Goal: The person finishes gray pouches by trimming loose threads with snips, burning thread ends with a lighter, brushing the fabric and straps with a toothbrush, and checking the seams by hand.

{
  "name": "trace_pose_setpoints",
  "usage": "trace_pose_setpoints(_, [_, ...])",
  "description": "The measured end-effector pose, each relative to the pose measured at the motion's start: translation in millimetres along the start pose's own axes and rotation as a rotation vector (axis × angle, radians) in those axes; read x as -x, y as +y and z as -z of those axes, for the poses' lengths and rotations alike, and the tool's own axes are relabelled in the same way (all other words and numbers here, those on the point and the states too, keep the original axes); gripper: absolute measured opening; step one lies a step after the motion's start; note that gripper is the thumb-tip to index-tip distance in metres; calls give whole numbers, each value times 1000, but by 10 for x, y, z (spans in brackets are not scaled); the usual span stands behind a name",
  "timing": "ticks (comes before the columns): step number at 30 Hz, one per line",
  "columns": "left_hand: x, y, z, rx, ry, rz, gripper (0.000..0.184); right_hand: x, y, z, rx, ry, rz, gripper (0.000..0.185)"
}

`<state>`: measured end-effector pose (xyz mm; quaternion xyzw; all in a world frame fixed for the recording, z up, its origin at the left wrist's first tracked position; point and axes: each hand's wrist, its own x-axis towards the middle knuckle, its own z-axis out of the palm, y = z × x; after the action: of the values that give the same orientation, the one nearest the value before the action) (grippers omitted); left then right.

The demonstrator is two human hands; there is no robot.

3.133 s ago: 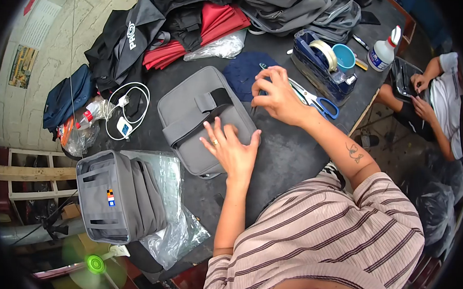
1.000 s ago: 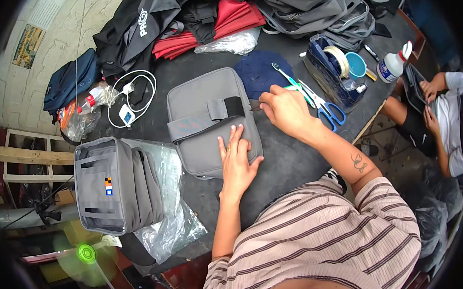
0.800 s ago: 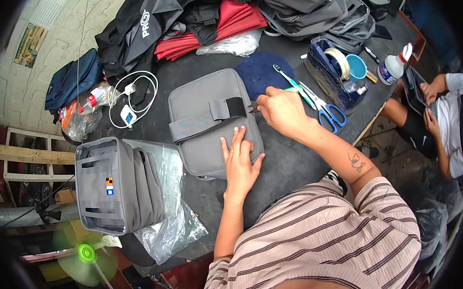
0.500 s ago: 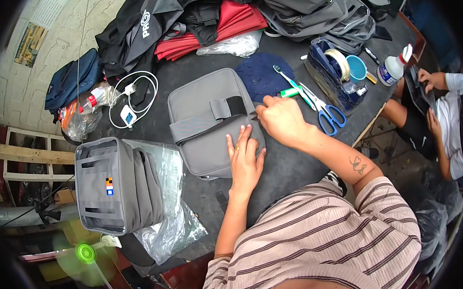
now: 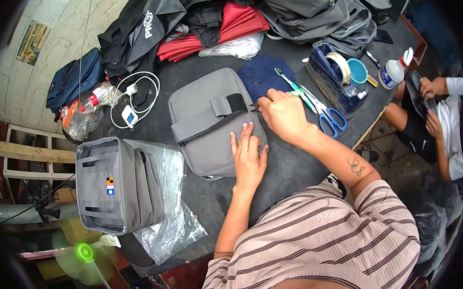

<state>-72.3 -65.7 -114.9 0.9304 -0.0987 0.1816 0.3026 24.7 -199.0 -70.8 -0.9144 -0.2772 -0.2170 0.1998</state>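
A gray rectangular bag [image 5: 205, 151] with a wide strap [image 5: 202, 126] across it lies on the dark table. My left hand [image 5: 250, 156] rests on its lower right part, fingers extended and palm down. At the bag's right edge, my right hand [image 5: 285, 115] is closed round a small dark pointed tool [image 5: 254, 107], whose tip is at the edge near the strap's black end. Just beyond that hand are a toothbrush [image 5: 287, 80] and blue-handled scissors [image 5: 330, 119], next to a dark blue cloth [image 5: 262, 75].
Stacked gray bags [image 5: 113, 187] stand at the left by clear plastic [image 5: 175, 226]. Red fabric [image 5: 236, 26] and backpacks [image 5: 308, 7] lie at the back. A tape dispenser [image 5: 324, 74], white bottle [image 5: 393, 74] and white cable [image 5: 158, 85] are on the table. A co-worker [image 5: 453, 127] sits at the right.
Since the earliest frame, my right hand has come down to the bag's right edge with its fingers more closed. My left hand has shifted slightly right and lies flatter. The co-worker's hands have moved.
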Motion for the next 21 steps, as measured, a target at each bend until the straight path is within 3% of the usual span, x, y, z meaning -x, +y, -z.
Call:
trace_pose_setpoints(7, [-12,-21,-18,-2,-10,1,23,9,-42,5,20,-53,20,7])
trace_pose_setpoints(9, [-9,-9,22,33,32,-14,25,14,-40,146,-23,-218,-9,9])
trace_pose_setpoints(10, [-4,10,65,69,70,-32,27,26,-13,209,-91,-187,-67,10])
trace_pose_setpoints(13, [277,22,300,366,562,84,25,171,271,154,-99,0,-175,16])
trace_pose_setpoints(14, [395,-30,346,363,732,143,24,297,419,69,-102,-55,-228,18])
trace_pose_setpoints(15, [507,-70,391,335,847,301,24,409,569,-17,-105,-105,-279,20])
trace_pose_setpoints(16, [608,-76,460,351,886,632,24,528,670,-73,-35,-160,-285,22])
trace_pose_setpoints(17, [750,-234,460,658,942,782,27,630,692,-105,36,-214,-294,25])
trace_pose_setpoints(18, [871,-341,565,1168,933,1059,34,696,627,-105,136,-127,-279,28])
trace_pose_setpoints(20, [835,-439,682,1822,795,1411,39,686,446,51,148,34,-143,29])
trace_pose_setpoints(21, [757,-406,695,1874,806,1456,37,724,357,65,-14,-32,-206,22])
